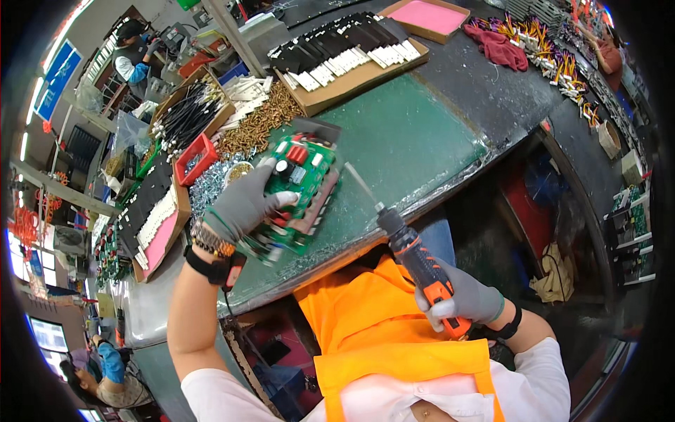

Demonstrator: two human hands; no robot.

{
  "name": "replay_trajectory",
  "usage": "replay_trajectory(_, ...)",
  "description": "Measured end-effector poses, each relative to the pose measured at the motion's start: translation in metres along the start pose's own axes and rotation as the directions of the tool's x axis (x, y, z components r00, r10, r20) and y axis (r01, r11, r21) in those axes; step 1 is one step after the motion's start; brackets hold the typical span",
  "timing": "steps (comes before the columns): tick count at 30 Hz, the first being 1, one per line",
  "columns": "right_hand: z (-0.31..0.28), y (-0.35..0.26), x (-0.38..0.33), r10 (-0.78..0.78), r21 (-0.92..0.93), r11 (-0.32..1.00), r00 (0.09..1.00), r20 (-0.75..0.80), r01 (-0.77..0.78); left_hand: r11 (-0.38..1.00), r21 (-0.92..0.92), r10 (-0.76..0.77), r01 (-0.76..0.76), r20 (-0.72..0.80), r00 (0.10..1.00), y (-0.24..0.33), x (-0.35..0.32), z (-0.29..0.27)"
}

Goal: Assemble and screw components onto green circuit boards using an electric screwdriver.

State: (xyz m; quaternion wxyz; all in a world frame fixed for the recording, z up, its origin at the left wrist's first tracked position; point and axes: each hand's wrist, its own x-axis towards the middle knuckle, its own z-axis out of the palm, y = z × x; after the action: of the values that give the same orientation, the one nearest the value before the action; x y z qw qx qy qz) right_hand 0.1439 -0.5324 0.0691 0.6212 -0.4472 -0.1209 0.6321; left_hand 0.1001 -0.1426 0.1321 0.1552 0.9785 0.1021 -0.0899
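My left hand (242,200), in a grey glove, is closed on the near left edge of a green circuit board (304,184). The board carries red, black and white components and a long metal strip, and is tilted a little over the green mat (404,133). A dark flat piece (318,130) shows behind its far edge. My right hand (460,299), also gloved, grips an orange and black electric screwdriver (416,259). Its long bit points up and left, apart from the board, just over the table's front edge.
Brass-coloured screws (264,119) and silver screws (211,184) lie in heaps left of the board, beside a red bin (196,160). Cardboard trays with black and white parts (344,53) stand behind and at left. Bundled coloured wires (541,53) lie far right. Other people work farther off.
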Motion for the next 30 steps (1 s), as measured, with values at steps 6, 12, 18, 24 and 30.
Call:
replay_trajectory(6, -0.019, 0.001, 0.008, -0.221, 0.337, 0.922, 0.973, 0.059, 0.189, 0.983, 0.173, -0.033, 0.063, -0.170, 0.985, 0.032, -0.037, 0.006)
replay_trajectory(12, -0.026, -0.004, 0.023, -0.279, 0.437, 0.870, 0.958, 0.058, 0.227, 0.921, 0.388, 0.206, 0.006, -0.502, 0.840, 0.026, -0.038, 0.066)
replay_trajectory(18, -0.025, -0.008, 0.041, -0.229, 0.448, 0.885, 0.955, 0.190, 0.123, 0.947, 0.313, 0.135, 0.072, -0.591, 0.795, 0.033, -0.026, 0.067)
replay_trajectory(24, 0.001, -0.010, 0.067, -0.190, 0.329, 0.940, 0.936, 0.295, 0.087, 0.945, 0.267, 0.049, 0.187, -0.681, 0.730, 0.041, -0.018, 0.084)
replay_trajectory(30, 0.019, -0.015, 0.062, -0.145, 0.245, 0.968, 0.932, 0.334, 0.062, 0.954, 0.243, 0.039, 0.175, -0.679, 0.734, 0.021, 0.009, 0.073)
